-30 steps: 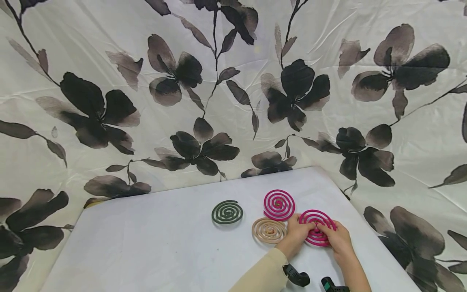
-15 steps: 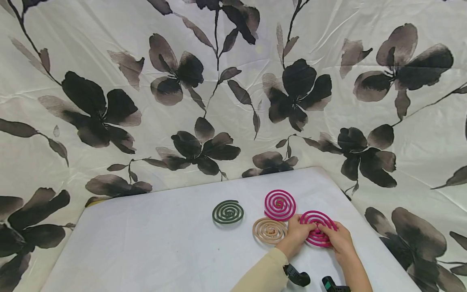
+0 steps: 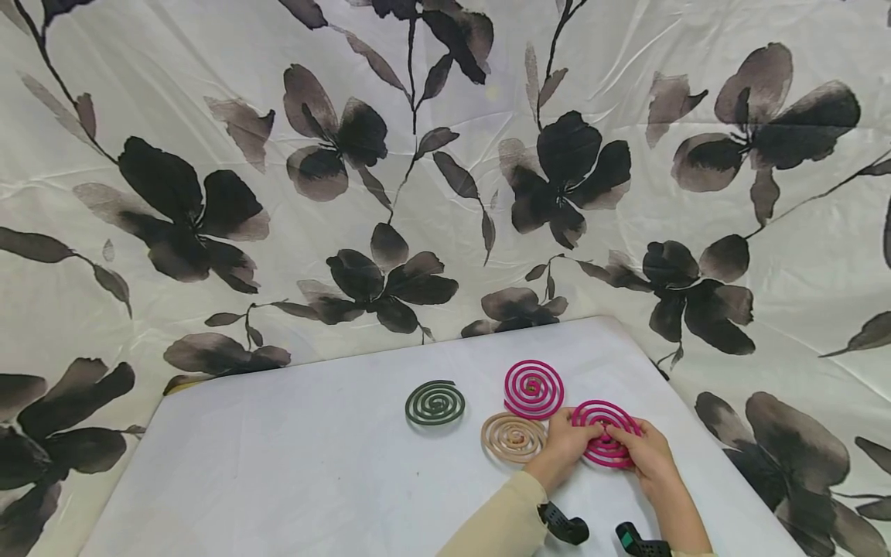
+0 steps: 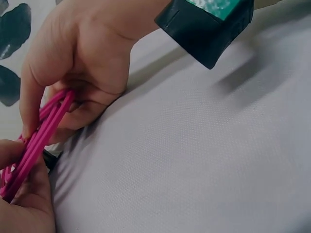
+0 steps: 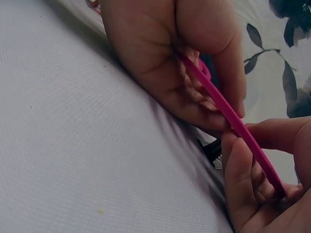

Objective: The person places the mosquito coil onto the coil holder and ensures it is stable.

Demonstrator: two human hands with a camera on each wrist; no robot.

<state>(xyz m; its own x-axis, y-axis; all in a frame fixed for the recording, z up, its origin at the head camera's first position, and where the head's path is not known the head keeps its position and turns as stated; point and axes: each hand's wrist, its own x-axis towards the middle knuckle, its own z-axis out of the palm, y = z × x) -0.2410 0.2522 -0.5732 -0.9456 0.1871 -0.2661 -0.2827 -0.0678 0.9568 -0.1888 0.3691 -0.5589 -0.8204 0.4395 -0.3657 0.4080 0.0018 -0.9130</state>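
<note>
Both hands hold a pink mosquito coil a little above the table, at its right side. The left hand grips the coil's left part, its thumb lying across the rings towards the centre. From the other side the right hand grips it likewise, and the two thumb tips nearly meet at the middle. Fingers of both hands are behind the coil, partly hidden. In the left wrist view the coil looks tilted and seems to have overlapping layers; in the right wrist view the coil is edge-on.
Behind the left hand lies another pink coil, and left of that hand a tan coil. Further left is a dark green coil. They rest on a white table, backed by a flower-printed cloth.
</note>
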